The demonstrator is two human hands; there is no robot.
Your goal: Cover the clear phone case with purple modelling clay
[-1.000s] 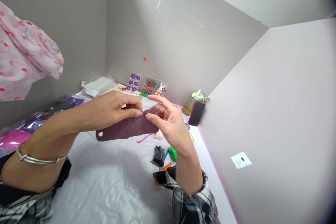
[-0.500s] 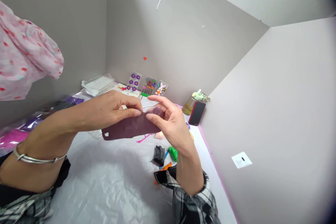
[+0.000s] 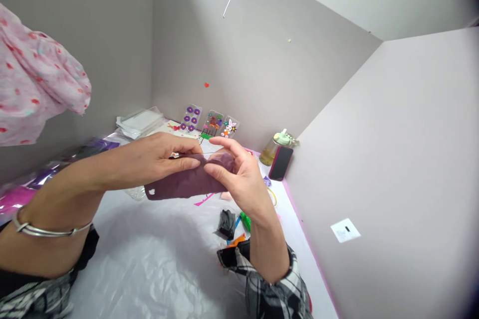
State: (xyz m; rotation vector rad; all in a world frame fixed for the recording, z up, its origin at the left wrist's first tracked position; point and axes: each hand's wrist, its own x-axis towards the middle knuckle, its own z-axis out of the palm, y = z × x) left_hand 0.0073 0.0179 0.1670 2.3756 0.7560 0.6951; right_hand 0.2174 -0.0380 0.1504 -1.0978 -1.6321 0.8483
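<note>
Both of my hands hold up a flat, dark purple sheet [image 3: 190, 183] above the table. It has a small pale cut-out in its lower left corner, and a clear, shiny edge shows along its top. My left hand [image 3: 164, 154] pinches the top edge between thumb and fingers. Close beside it, my right hand [image 3: 241, 172] presses its thumb on the front, with fingers behind and the forefinger stretched along the top. A rounded purple part shows between the right thumb and fingers. I cannot tell what the sheet is made of.
Crinkled white plastic [image 3: 160, 259] covers the table. Black [image 3: 226, 223], green [image 3: 245, 220] and orange [image 3: 236, 240] packets lie below my right hand. Behind stand decorated clear panels [image 3: 213, 122], a jug with a green lid [image 3: 275, 148] and a phone [image 3: 281, 163]. Clear boxes [image 3: 140, 122] are stacked left.
Both thumbs have shifted slightly along the top of the purple sheet, the right one a little left and down. The sheet stays in nearly the same place.
</note>
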